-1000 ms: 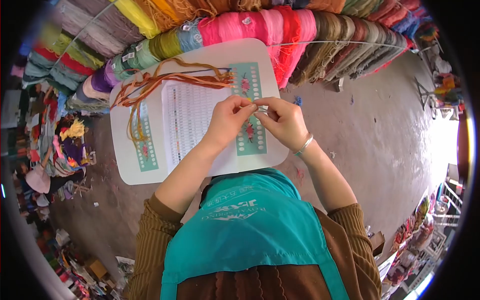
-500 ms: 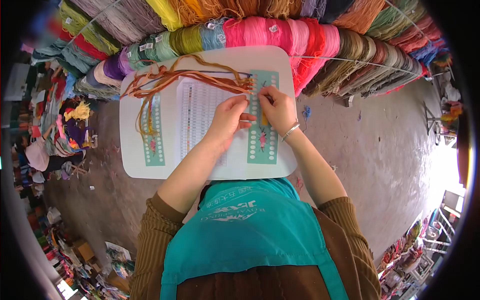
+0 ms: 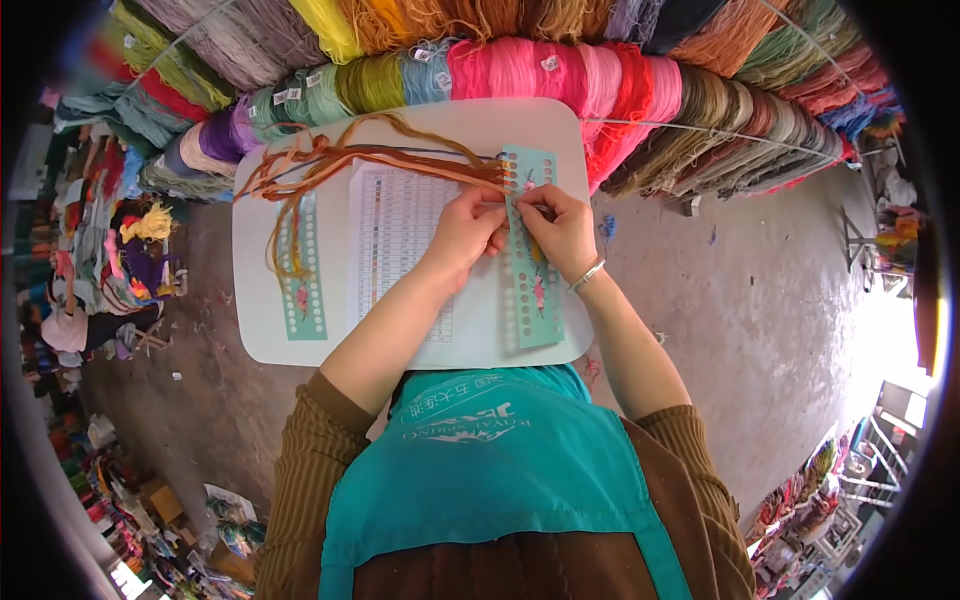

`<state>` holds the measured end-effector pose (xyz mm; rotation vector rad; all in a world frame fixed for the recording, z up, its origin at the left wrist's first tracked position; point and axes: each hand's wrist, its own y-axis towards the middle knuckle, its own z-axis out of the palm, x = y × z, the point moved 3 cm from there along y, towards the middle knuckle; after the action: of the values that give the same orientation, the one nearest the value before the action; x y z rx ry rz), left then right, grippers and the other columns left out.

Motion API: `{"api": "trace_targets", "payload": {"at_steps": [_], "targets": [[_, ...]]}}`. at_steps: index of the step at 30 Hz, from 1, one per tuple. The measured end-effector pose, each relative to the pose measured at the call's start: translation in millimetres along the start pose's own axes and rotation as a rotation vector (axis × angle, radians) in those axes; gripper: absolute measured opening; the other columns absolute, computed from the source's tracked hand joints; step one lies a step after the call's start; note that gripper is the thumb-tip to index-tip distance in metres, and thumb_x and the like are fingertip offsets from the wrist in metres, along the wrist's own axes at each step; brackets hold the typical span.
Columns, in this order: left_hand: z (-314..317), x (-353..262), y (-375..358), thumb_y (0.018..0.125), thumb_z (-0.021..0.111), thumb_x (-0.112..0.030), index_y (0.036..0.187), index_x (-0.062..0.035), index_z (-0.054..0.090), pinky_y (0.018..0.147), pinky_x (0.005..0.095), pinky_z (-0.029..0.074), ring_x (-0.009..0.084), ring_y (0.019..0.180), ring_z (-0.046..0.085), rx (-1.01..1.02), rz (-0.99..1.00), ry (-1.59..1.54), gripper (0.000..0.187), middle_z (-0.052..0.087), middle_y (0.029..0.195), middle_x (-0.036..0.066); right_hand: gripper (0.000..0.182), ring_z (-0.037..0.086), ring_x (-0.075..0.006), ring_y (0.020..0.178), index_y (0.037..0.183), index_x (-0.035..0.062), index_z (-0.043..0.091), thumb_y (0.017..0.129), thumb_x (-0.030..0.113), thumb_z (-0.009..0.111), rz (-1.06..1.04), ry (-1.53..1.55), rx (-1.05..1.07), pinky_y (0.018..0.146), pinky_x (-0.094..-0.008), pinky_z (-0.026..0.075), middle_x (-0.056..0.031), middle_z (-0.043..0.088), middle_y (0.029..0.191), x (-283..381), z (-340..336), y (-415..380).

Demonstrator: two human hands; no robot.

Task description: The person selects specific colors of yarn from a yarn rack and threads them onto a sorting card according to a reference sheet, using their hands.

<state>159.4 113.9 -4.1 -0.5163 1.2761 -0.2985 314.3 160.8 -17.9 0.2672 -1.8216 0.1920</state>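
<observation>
A teal card with punched holes [image 3: 540, 310] lies tilted at the right of the white board [image 3: 400, 352], its lower part lifted off the surface. My right hand [image 3: 562, 228] pinches at the card's middle, where thumb and forefinger meet. On the card's left edge is my left hand [image 3: 468, 232], fingers curled together; what they grip is too small to name. Brown, orange and rust threads [image 3: 400, 155] run from the card's upper holes leftward across the board. A second teal card [image 3: 305, 310] with olive threads lies at the left. Between the cards is a printed chart [image 3: 390, 230].
Hanks of coloured yarn [image 3: 515, 75] hang along the far side behind the board. A taut cord [image 3: 720, 130] crosses them at the right. Yarn bundles [image 3: 150, 225] are piled at the left. A blue thread scrap [image 3: 608, 228] lies on the floor right of the board.
The right card has tilted, its lower end shifting right and rising. My right hand has moved down and right along it; my left hand has come closer, its fingers more curled.
</observation>
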Motion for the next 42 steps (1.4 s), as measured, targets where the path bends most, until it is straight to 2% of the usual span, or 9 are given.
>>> {"api": "trace_targets", "payload": {"at_steps": [7,11,13,18,20,31,38,40,42], "targets": [[0,-5,13,0.096,0.060,-0.013,0.098,-0.0024,0.066,0.047,0.0232,0.037,0.0077,0.055,0.051,0.062,-0.005,0.118,0.012,0.060,0.072,0.000,0.017,0.068,-0.0136,0.072,0.097,0.0010,0.071,0.085,0.013,0.072,0.017,0.006,0.011,0.067,-0.0283,0.053,-0.0090,0.072,0.080,-6,2,3],[-10,-21,4,0.095,0.059,-0.012,0.097,-0.0002,0.066,0.048,0.0240,0.041,0.0081,0.051,0.052,-0.028,0.168,0.535,0.013,0.064,0.076,0.003,0.024,0.069,-0.0221,0.073,0.101,0.0034,0.069,0.084,0.020,0.072,0.046,-0.148,0.068,0.069,-0.0330,0.054,-0.0119,0.071,0.082,6,3,6],[-24,-23,4,0.095,0.058,-0.011,0.097,0.0004,0.065,0.048,0.0241,0.042,0.0082,0.051,0.052,-0.087,0.203,0.650,0.014,0.065,0.076,0.003,0.025,0.066,-0.0181,0.071,0.103,0.0025,0.068,0.084,0.019,0.073,0.041,-0.191,0.086,0.067,-0.0311,0.052,-0.0095,0.070,0.080,8,5,8],[-36,-17,2,0.094,0.061,-0.015,0.099,-0.0027,0.066,0.048,0.0248,0.041,0.0087,0.053,0.055,-0.009,0.082,0.223,0.014,0.064,0.073,0.003,0.029,0.065,-0.0192,0.070,0.104,0.0035,0.066,0.083,0.022,0.074,-0.003,-0.292,0.105,0.066,-0.0328,0.051,-0.0086,0.068,0.077,12,10,11],[-34,-13,3,0.095,0.062,-0.016,0.098,-0.0053,0.066,0.048,0.0233,0.039,0.0076,0.055,0.053,0.014,0.062,0.195,0.012,0.062,0.073,0.001,0.032,0.070,-0.0305,0.082,0.103,0.0070,0.065,0.083,0.030,0.072,0.057,-0.402,0.156,0.073,-0.0414,0.054,-0.0131,0.072,0.087,17,9,12],[-21,-14,0,0.098,0.058,-0.017,0.093,-0.0063,0.067,0.047,0.0223,0.037,0.0068,0.053,0.051,0.299,-0.072,0.002,0.014,0.058,0.067,-0.001,0.042,0.068,-0.0268,0.072,0.103,0.0060,0.064,0.086,0.043,0.073,0.119,-0.289,0.169,0.066,-0.0381,0.052,-0.0120,0.069,0.076,5,9,19],[-6,-7,14,0.087,0.061,-0.016,0.105,-0.0025,0.070,0.053,0.0309,0.048,0.0144,0.057,0.060,0.207,0.233,0.455,0.025,0.064,0.069,0.009,0.038,0.064,-0.0103,0.068,0.108,-0.0002,0.063,0.088,0.029,0.075,0.114,0.127,0.213,0.061,-0.0266,0.049,-0.0071,0.070,0.074,-6,6,22],[-4,-13,16,0.086,0.062,-0.015,0.104,-0.0030,0.071,0.056,0.0324,0.049,0.0161,0.059,0.061,0.097,0.693,0.770,0.023,0.066,0.071,0.010,0.037,0.063,-0.0093,0.069,0.111,-0.0009,0.063,0.089,0.027,0.074,0.121,0.120,0.242,0.060,-0.0254,0.048,-0.0058,0.071,0.076,-1,5,22],[-3,-14,17,0.087,0.061,-0.016,0.101,-0.0008,0.070,0.060,0.0334,0.050,0.0174,0.063,0.063,0.052,0.665,0.837,0.023,0.068,0.075,0.011,0.034,0.063,-0.0086,0.069,0.109,-0.0008,0.062,0.091,0.027,0.072,0.180,0.066,0.220,0.060,-0.0248,0.048,-0.0056,0.071,0.076,3,4,22]]}}
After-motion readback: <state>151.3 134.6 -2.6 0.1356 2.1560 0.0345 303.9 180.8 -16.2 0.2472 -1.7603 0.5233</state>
